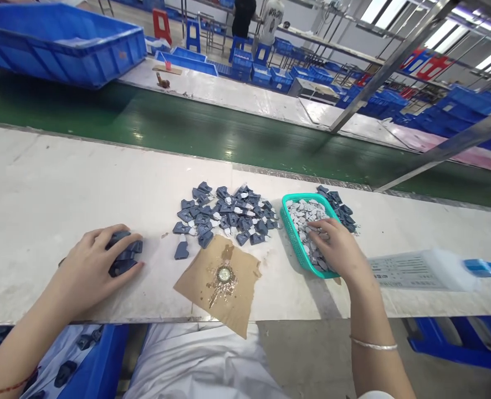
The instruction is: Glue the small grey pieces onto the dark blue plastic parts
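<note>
My left hand [100,266] curls around several dark blue-grey plastic parts [124,255] at the left of the white table. My right hand [339,244] reaches into a green basket [297,246] of small flat white pieces [306,210]; its thumb and index finger are slightly apart at the pieces, and the other fingers are partly hidden. Between my hands lies a loose pile of dark blue-grey parts [229,210], several with white pieces attached. In front of the pile, a brown paper sheet [241,299] carries a small round cap [224,274] with shiny wet splashes around it.
More dark parts [345,213] lie behind the basket. At right, a white bottle [424,270] with a blue nozzle lies on its side. Beyond the table [62,183] run a green conveyor belt [187,130] and a metal post [390,66]. A large blue crate [62,44] stands far left.
</note>
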The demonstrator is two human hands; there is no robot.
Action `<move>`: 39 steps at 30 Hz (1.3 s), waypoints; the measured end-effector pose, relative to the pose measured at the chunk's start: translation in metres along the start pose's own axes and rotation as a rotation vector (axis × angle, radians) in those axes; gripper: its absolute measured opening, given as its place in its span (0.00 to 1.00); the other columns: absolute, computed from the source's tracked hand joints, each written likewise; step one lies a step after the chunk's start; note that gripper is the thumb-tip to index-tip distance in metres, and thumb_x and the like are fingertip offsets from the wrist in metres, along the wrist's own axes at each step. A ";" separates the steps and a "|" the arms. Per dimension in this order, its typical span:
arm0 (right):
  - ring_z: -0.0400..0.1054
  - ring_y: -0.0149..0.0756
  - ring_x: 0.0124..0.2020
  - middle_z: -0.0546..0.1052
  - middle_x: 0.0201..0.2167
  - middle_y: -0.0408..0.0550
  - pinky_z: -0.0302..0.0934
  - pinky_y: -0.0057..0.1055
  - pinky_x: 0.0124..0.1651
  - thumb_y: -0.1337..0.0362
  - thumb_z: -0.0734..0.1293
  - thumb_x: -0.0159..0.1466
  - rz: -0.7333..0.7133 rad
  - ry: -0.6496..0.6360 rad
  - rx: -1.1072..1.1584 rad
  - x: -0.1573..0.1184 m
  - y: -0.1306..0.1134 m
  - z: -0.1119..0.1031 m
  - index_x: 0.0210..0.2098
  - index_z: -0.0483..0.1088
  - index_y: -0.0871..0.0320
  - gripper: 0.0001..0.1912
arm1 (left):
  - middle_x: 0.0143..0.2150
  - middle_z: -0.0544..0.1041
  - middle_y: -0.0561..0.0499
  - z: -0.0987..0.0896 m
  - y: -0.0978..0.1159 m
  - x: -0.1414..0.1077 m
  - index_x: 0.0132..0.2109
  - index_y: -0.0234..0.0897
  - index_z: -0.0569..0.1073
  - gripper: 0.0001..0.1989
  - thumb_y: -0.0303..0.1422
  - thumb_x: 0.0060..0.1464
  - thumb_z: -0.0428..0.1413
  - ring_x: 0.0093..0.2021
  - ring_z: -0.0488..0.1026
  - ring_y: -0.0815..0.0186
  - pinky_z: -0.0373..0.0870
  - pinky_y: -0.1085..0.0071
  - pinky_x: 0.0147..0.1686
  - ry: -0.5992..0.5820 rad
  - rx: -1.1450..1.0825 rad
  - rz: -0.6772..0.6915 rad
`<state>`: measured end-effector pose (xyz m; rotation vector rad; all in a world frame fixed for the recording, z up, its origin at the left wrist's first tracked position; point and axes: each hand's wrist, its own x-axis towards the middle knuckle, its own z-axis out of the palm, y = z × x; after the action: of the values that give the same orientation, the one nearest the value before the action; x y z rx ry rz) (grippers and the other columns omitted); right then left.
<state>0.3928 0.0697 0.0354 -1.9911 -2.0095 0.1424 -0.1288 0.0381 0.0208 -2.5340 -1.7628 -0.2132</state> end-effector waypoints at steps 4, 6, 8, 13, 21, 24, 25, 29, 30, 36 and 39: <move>0.70 0.55 0.50 0.75 0.46 0.59 0.63 0.48 0.53 0.57 0.60 0.69 -0.094 -0.081 -0.135 0.018 -0.003 0.009 0.46 0.78 0.58 0.18 | 0.60 0.73 0.36 0.004 0.003 -0.010 0.60 0.38 0.75 0.23 0.43 0.63 0.51 0.56 0.71 0.43 0.70 0.47 0.54 0.077 -0.001 0.087; 0.69 0.55 0.49 0.75 0.44 0.58 0.63 0.49 0.53 0.58 0.60 0.69 -0.149 -0.102 -0.129 0.023 -0.002 0.012 0.44 0.78 0.57 0.17 | 0.61 0.73 0.35 0.006 0.003 -0.013 0.60 0.38 0.74 0.22 0.41 0.63 0.52 0.58 0.71 0.41 0.69 0.46 0.56 0.127 0.005 0.140; 0.69 0.55 0.49 0.76 0.43 0.58 0.63 0.50 0.54 0.57 0.60 0.69 -0.171 -0.094 -0.098 0.026 0.000 0.011 0.42 0.79 0.57 0.16 | 0.61 0.75 0.36 0.007 0.003 -0.015 0.58 0.39 0.76 0.19 0.38 0.63 0.54 0.59 0.71 0.40 0.67 0.44 0.57 0.181 0.010 0.206; 0.73 0.52 0.46 0.80 0.44 0.56 0.66 0.48 0.50 0.56 0.62 0.69 -0.064 0.017 0.159 0.015 -0.012 0.001 0.43 0.77 0.56 0.14 | 0.57 0.78 0.36 0.006 0.000 -0.020 0.51 0.38 0.77 0.13 0.34 0.61 0.57 0.56 0.75 0.41 0.67 0.43 0.57 0.268 -0.030 0.320; 0.77 0.39 0.40 0.83 0.40 0.48 0.74 0.35 0.41 0.57 0.69 0.68 -0.005 0.001 0.977 -0.034 -0.086 0.004 0.51 0.79 0.49 0.13 | 0.50 0.81 0.38 -0.001 0.000 -0.033 0.50 0.36 0.77 0.11 0.28 0.60 0.60 0.49 0.78 0.50 0.68 0.49 0.57 0.295 0.028 0.380; 0.78 0.39 0.41 0.84 0.39 0.48 0.75 0.33 0.42 0.58 0.71 0.67 0.012 -0.147 1.178 -0.046 -0.111 0.018 0.45 0.81 0.49 0.09 | 0.52 0.81 0.39 -0.004 0.001 -0.038 0.54 0.38 0.77 0.14 0.27 0.60 0.60 0.51 0.77 0.50 0.69 0.51 0.56 0.258 0.092 0.386; 0.78 0.37 0.38 0.84 0.38 0.48 0.74 0.31 0.40 0.59 0.72 0.65 0.027 -0.182 1.219 -0.049 -0.118 0.023 0.42 0.81 0.50 0.07 | 0.52 0.81 0.40 -0.004 0.001 -0.041 0.55 0.39 0.77 0.16 0.28 0.60 0.59 0.52 0.76 0.50 0.70 0.51 0.55 0.245 0.105 0.382; 0.70 0.29 0.25 0.80 0.29 0.45 0.67 0.24 0.28 0.59 0.76 0.60 0.150 -0.204 1.285 -0.057 -0.140 0.045 0.32 0.79 0.55 0.07 | 0.52 0.81 0.41 -0.001 0.003 -0.049 0.53 0.39 0.77 0.13 0.25 0.63 0.56 0.50 0.77 0.51 0.70 0.52 0.52 0.214 0.130 0.371; 0.67 0.28 0.23 0.78 0.26 0.44 0.65 0.24 0.26 0.58 0.76 0.59 0.192 -0.215 1.306 -0.058 -0.144 0.049 0.31 0.78 0.56 0.09 | 0.52 0.81 0.42 0.001 0.003 -0.051 0.51 0.39 0.77 0.12 0.24 0.63 0.55 0.50 0.77 0.52 0.70 0.53 0.52 0.209 0.125 0.364; 0.63 0.29 0.20 0.73 0.20 0.41 0.57 0.24 0.22 0.53 0.75 0.59 0.266 -0.191 1.240 -0.064 -0.155 0.061 0.29 0.73 0.57 0.15 | 0.57 0.80 0.50 0.000 0.010 -0.059 0.49 0.48 0.77 0.13 0.26 0.61 0.58 0.54 0.76 0.53 0.70 0.54 0.55 0.254 -0.060 0.243; 0.63 0.30 0.23 0.73 0.21 0.41 0.58 0.26 0.26 0.55 0.72 0.63 0.168 -0.108 1.059 -0.067 -0.157 0.063 0.28 0.72 0.57 0.14 | 0.54 0.82 0.52 -0.002 0.035 -0.057 0.48 0.50 0.77 0.15 0.24 0.57 0.61 0.53 0.78 0.54 0.74 0.57 0.51 0.302 -0.468 0.127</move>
<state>0.2237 0.0080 0.0102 -1.4195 -1.3123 1.1019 -0.1160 -0.0274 0.0166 -2.6987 -1.5731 -1.0509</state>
